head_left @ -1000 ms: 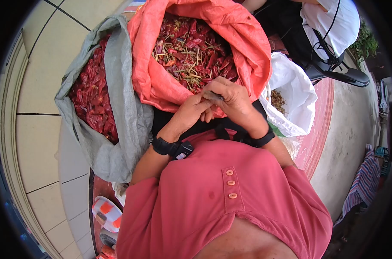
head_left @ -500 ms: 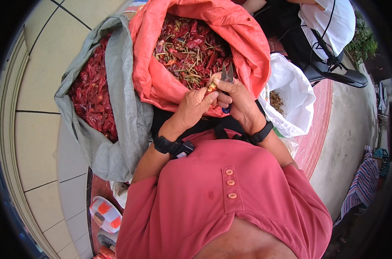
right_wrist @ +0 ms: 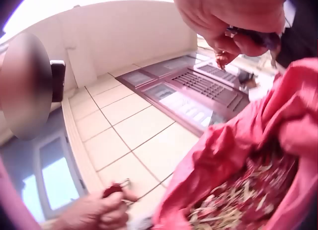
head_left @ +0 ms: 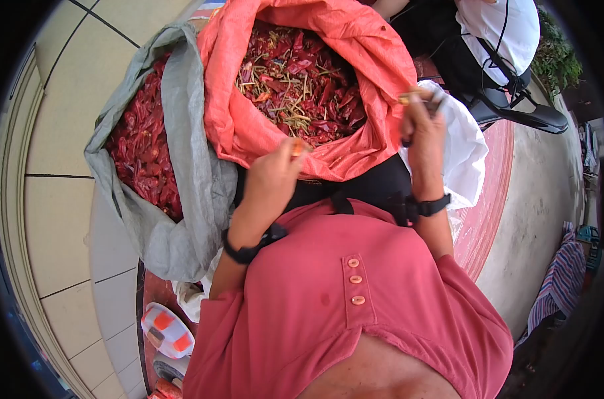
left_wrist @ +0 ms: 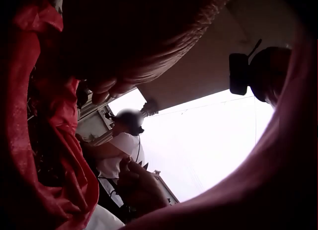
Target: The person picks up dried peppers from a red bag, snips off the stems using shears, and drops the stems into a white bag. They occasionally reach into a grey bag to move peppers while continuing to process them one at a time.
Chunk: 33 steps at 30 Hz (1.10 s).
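Note:
My left hand pinches a red pepper piece over the near rim of the red sack; the right wrist view shows the piece dark red with a thin stalk. Blurred, my right hand is beyond the sack's right edge, by the white sack. It grips small snips, whose dark blue handle shows in the right wrist view and blade tips in the left wrist view. A small yellowish piece is at its fingertips. Red peppers and stalks lie inside the red sack.
A grey sack of red peppers stands at the left. A person in a white shirt sits at the upper right near a black seat. An orange-and-white object lies at lower left, a striped cloth at far right.
My hands were together at the red sack's near edge and have parted. The right has moved right with the snips, the left slightly left and toward me. The piece they held together is now apart.

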Tool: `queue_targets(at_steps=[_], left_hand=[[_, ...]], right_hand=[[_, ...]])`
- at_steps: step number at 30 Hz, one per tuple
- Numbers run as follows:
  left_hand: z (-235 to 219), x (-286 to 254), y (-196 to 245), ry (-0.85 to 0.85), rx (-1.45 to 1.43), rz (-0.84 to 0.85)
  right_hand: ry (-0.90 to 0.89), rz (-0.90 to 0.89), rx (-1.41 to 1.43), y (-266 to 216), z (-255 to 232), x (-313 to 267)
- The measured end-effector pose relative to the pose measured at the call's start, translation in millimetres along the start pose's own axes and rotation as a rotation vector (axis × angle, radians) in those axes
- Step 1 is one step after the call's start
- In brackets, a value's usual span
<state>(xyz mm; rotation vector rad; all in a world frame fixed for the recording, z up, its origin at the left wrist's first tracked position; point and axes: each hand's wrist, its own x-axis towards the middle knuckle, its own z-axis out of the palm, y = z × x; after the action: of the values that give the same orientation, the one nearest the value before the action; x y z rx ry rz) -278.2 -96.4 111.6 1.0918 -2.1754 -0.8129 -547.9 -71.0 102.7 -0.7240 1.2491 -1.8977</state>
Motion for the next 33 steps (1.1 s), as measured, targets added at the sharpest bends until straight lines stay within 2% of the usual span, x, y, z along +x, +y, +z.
queue_targets(at_steps=[1,3,4,6,9,10,11,12,13,14,15,16,19,20,23,24,25,26,27,29,30,33], left_hand=[[-17,-4,11,0.072,0.082,-0.128],[-53,-13,20,0.245,0.208,-0.239],[-73,-16,26,0.255,0.289,-0.419],[-97,-22,0,0.535,0.387,-0.332],[-113,-32,-55,0.621,0.899,-0.3],[-113,-32,-52,0.522,0.97,-0.431],[-113,-30,-52,0.46,0.829,-0.471],[-110,-27,-57,0.395,0.687,-0.507],[-107,-24,-60,0.331,0.544,-0.543],[-99,-21,-56,0.309,0.459,-0.548],[-86,-20,-48,0.289,0.373,-0.558],[-77,-20,-43,0.271,0.287,-0.568],[-70,-22,-49,0.288,0.824,-0.492],[-65,-27,-60,0.41,1.12,-0.438],[-82,-24,-44,0.244,0.641,-0.734],[-83,-29,-50,0.272,0.628,-0.637],[-83,-32,-55,0.268,0.638,-0.642],[-84,-34,-57,0.262,0.648,-0.649],[-84,-33,-53,0.257,0.656,-0.658],[-79,-31,-37,0.432,0.46,-0.495],[-74,-28,-26,0.516,0.36,-0.413],[-60,-11,4,0.409,0.37,-0.317]], right_hand=[[0.127,-0.144,-0.13,-7,-11,5],[0.328,-0.433,-0.472,-5,-50,20],[0.36,-0.459,-0.668,1,-75,27],[0.424,-0.49,-1.021,21,-115,39],[0.401,-0.295,-0.83,37,-115,38],[0.297,-0.319,-0.85,30,-92,31],[0.161,-0.261,-0.851,18,-61,20],[-0.042,-0.226,-0.768,36,-57,23],[-0.15,-0.22,-0.772,44,-39,20],[-0.177,-0.294,-0.871,49,-17,16],[-0.233,-0.282,-0.984,55,-2,16],[-0.301,-0.314,-0.902,61,12,17],[-0.443,-0.255,-1.091,67,47,27],[-0.442,-0.235,-1.149,70,56,30],[-0.455,-0.167,-1.302,86,70,41],[-0.468,-0.137,-1.334,92,71,44],[-0.482,-0.105,-1.365,98,72,47],[-0.433,-0.142,-1.337,102,70,47],[-0.383,-0.084,-1.271,99,69,46],[-0.287,0.036,-1.142,91,64,44],[-0.232,0.01,-0.979,103,54,45],[-0.239,-0.026,-0.597,104,43,38]])
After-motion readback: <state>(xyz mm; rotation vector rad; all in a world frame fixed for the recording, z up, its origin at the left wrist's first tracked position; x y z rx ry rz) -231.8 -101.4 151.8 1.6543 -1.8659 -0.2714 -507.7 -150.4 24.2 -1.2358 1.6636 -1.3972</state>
